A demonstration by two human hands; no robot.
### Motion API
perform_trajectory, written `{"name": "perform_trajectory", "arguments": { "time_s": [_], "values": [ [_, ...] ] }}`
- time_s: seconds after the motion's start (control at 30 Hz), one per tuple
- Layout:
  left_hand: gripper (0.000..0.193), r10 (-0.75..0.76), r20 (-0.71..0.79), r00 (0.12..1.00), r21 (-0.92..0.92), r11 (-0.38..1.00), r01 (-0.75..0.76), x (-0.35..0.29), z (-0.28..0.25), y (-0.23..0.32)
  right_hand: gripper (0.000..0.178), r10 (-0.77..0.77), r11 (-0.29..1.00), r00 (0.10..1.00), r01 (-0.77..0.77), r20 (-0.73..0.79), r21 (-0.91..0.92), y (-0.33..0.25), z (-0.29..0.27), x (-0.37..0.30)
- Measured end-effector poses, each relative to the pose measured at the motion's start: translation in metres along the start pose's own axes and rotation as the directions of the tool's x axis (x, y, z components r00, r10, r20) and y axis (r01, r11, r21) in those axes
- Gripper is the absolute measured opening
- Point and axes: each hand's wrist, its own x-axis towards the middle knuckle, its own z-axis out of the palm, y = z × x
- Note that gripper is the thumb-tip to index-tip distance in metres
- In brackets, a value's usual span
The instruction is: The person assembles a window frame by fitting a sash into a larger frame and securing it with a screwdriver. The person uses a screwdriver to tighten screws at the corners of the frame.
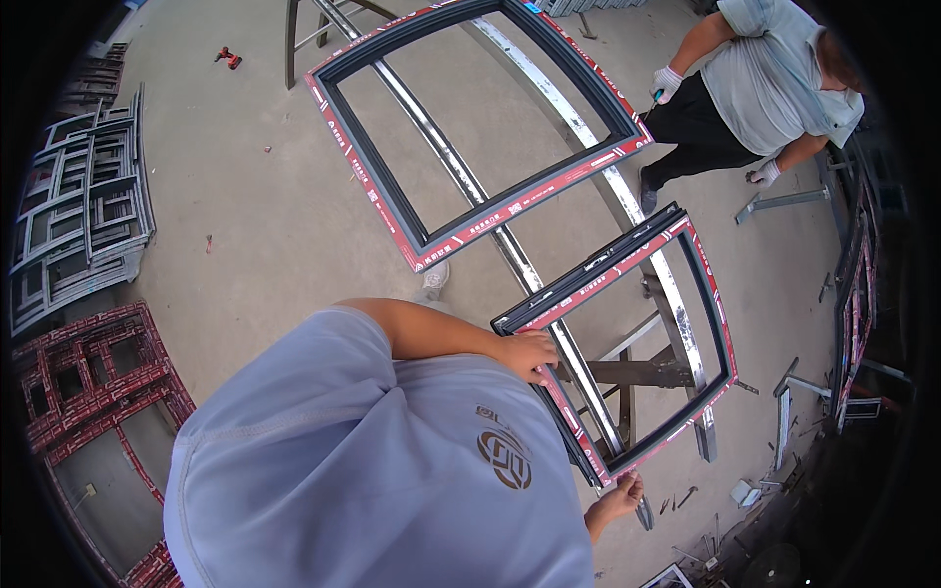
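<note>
A small dark window frame [588, 286] covered in red-and-white protective film rests across two metal rails. My left hand [529, 355] is closed over its near left edge, with the fingers curled onto the red film. At the near lower corner of the same frame, my right hand [618, 498] is closed, its fingertips pinching the edge. Beyond it lies a larger window frame [470, 227] with the same red film, apart from my hands. A co-worker's white-gloved hand [668, 85] holds a slim tool with a teal handle at that frame's right corner.
The shiny near rail [431, 132] and the scuffed far rail [627, 201] form the stand. A co-worker [774, 88] stands at the far right. Stacked grey frames [88, 196] and red-filmed frames [108, 363] line the left. A red drill [228, 58] and scattered tools lie on the floor.
</note>
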Motion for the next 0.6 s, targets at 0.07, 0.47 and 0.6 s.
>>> {"name": "perform_trajectory", "arguments": {
  "time_s": [0.07, 0.47, 0.6],
  "values": [
    [0.035, 0.012, 0.027, 1.0, -0.165, 0.986, -0.008, -0.006, -0.03, -0.006, 0.016, -0.013, 0.993, 0.998, 0.02, 0.064, -0.12, -0.009, 0.029, -0.039],
    [0.07, -0.11, -0.123, 0.986, 0.275, 0.951, 0.14, -0.158, -0.249, -0.09, 0.025, 0.113, 0.765, 0.916, 0.167, 0.385, -0.622, -0.078, 0.11, -0.111],
    [0.086, -0.205, 0.018, 0.979, 0.41, 0.894, 0.18, -0.18, -0.264, -0.116, 0.026, 0.2, 0.767, 0.89, 0.119, 0.411, -0.63, -0.096, 0.121, -0.107]
  ]
}}
